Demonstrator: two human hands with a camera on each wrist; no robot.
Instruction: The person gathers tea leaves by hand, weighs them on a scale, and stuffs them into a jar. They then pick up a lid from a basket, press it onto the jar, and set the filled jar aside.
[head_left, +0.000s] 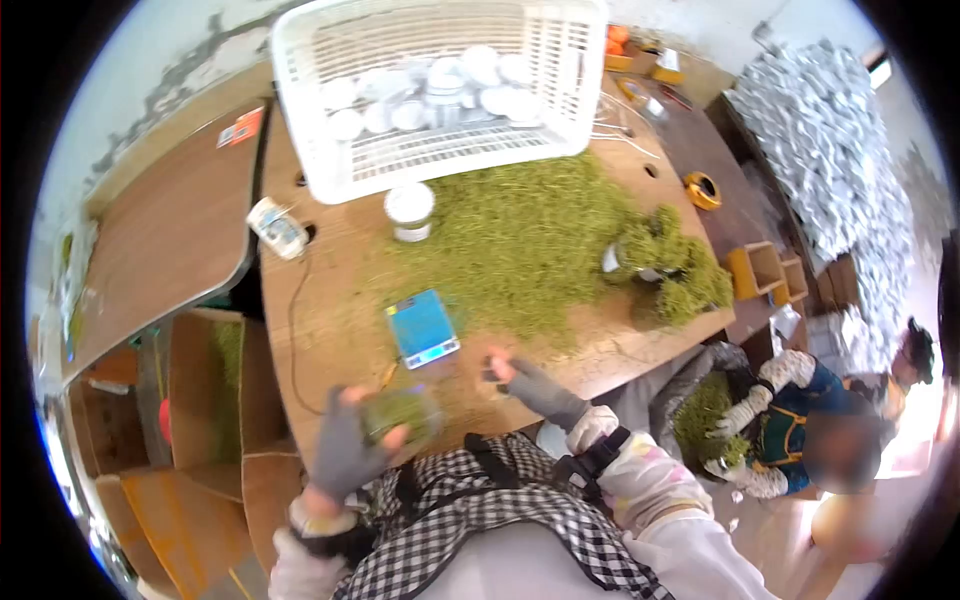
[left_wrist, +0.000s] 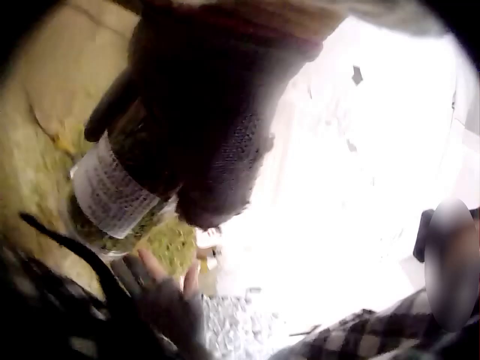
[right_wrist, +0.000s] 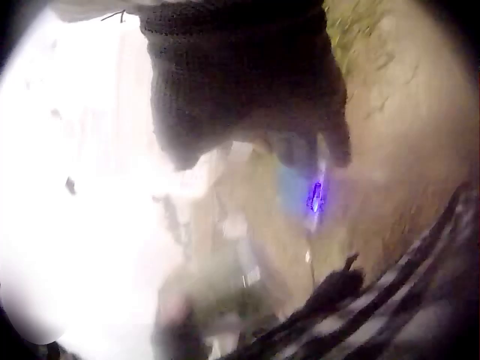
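Note:
In a grey fingerless glove, the left hand (head_left: 350, 445) grips a clear jar (head_left: 405, 415) filled with green dried plant material, low at the table's front edge. The left wrist view shows the jar's white printed label (left_wrist: 112, 191) below the gloved left hand (left_wrist: 206, 112). The gloved right hand (head_left: 540, 388) is over the table to the right of the jar, apart from it, holding nothing that I can see. Between and beyond the hands lies a blue scale (head_left: 423, 325) with a lit display. The right hand (right_wrist: 247, 82) looks blurred in the right wrist view.
A loose pile of green material (head_left: 530, 240) covers the table's middle. Behind it stands a white basket (head_left: 330, 180) of white lids, with a white-lidded tub (head_left: 410, 212) in front. Filled jars (head_left: 680, 270) stand at the right. Another person (head_left: 810, 425) handles material in a bag at the right.

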